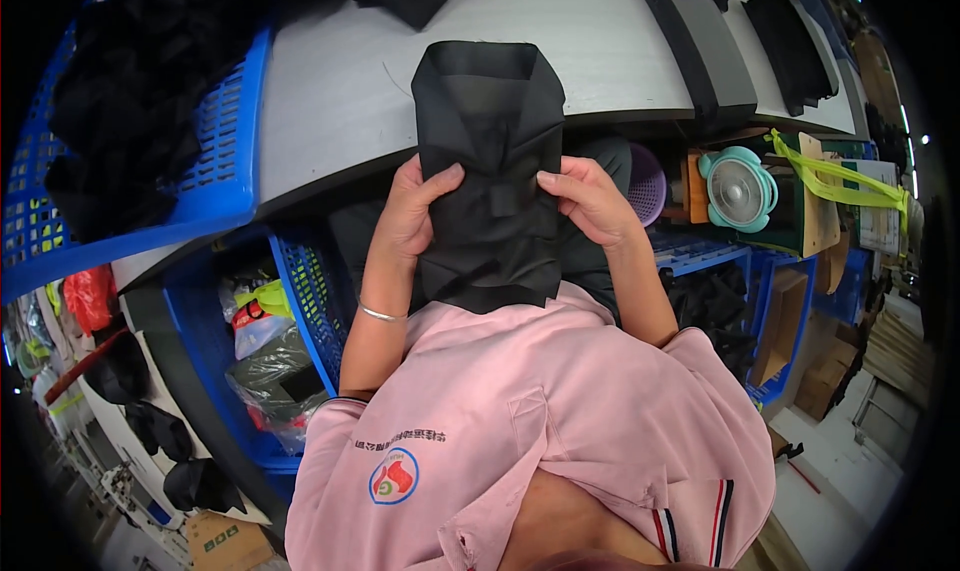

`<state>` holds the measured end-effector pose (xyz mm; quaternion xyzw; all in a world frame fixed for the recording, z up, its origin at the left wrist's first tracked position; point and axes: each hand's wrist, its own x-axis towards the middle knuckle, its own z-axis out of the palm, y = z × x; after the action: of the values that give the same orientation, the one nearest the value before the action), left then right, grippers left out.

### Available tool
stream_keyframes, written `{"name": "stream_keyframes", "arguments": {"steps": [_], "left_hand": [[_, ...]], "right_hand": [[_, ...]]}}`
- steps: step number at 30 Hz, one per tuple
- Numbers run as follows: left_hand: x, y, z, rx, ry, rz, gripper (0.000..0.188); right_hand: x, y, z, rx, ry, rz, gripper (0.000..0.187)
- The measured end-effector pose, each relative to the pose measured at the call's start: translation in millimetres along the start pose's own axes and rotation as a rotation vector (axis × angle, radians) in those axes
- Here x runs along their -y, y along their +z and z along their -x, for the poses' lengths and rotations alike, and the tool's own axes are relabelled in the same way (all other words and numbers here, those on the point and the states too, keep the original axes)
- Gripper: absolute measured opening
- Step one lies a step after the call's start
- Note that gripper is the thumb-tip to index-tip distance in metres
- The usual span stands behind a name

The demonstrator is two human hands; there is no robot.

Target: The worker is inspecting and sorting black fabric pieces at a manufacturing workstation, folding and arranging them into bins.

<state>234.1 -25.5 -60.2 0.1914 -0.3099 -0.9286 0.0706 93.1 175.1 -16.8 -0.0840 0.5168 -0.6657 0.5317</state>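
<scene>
Black fabric piece (490,206), two-handed hold

Left of the left hand (408,206) there's a blue crate (235,196) heaped with black cloth (130,101). That hand's gripping the fabric's left edge, thumb on top. The piece sits between the hands and sticks out beyond them. Right hand (594,199) pinches the right edge. Just right of it: purple basket (649,184), then teal fan (740,189).

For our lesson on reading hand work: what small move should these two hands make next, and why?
Perhaps ease both hands slightly apart to flatten the black fabric piece: the left hand and right hand hold its opposite sides, and creases run across it.
</scene>
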Motion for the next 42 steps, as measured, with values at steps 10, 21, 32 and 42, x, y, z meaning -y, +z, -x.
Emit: {"name": "stream_keyframes", "arguments": {"steps": [10,21,32,42], "left_hand": [[11.9,28.5,7.5,0.085,0.052,-0.233,0.055],[12.0,26.1,-3.3,-0.089,0.227,-0.683,0.039],[44.3,-2.7,-10.6,-0.162,-0.170,-0.146,0.033],[25.1,-15.0,2.5,-0.244,-0.110,-0.185,0.032]], "right_hand": [[-28.3,-30.9,-17.9,-0.354,-0.289,0.407,0.027],[-26.6,-22.0,-17.6,-0.339,-0.393,0.732,0.027],[-53.1,-46.1,-48.0,-0.297,-0.274,0.233,0.023],[-60.6,-23.1,28.2,-0.244,0.135,0.384,0.029]]}}
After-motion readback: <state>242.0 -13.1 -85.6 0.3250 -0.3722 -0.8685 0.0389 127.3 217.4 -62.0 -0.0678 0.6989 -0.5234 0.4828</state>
